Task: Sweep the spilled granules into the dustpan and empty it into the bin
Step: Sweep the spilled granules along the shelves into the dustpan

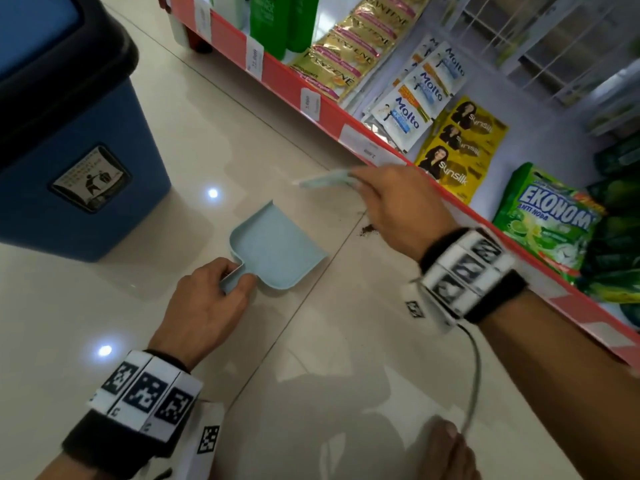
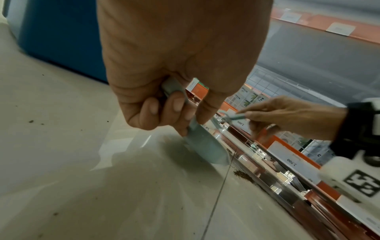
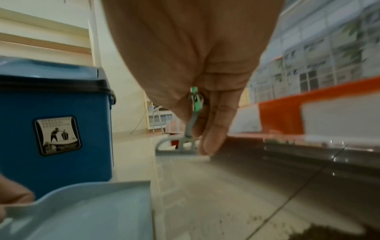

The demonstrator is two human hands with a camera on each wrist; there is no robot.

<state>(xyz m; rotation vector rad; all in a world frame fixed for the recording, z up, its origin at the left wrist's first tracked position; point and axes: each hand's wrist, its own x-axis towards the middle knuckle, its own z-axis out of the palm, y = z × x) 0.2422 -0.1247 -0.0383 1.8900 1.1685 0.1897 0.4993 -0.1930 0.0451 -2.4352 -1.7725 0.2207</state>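
Note:
A pale blue dustpan (image 1: pixel 277 249) lies on the tiled floor, mouth toward the shelf; my left hand (image 1: pixel 221 282) grips its short handle (image 2: pixel 179 97). My right hand (image 1: pixel 391 199) holds a small pale green brush (image 1: pixel 325 178) raised above the floor, beyond the dustpan; the brush head (image 3: pixel 176 151) hangs below my fingers (image 3: pixel 213 129). A small heap of brown granules (image 1: pixel 367 231) sits on the floor by a tile joint, right of the dustpan and under my right hand, also seen as granules (image 2: pixel 243 176) near the shelf base. A blue bin (image 1: pixel 65 161) with a black rim stands at the left.
A low shop shelf with a red price strip (image 1: pixel 311 98) runs diagonally on the right, stocked with sachets and a green detergent bag (image 1: pixel 550 216). Scattered specks (image 2: pixel 30 121) dot the floor. A cable (image 1: pixel 474 368) trails from my right wrist. A knee (image 1: pixel 446 448) shows at the bottom.

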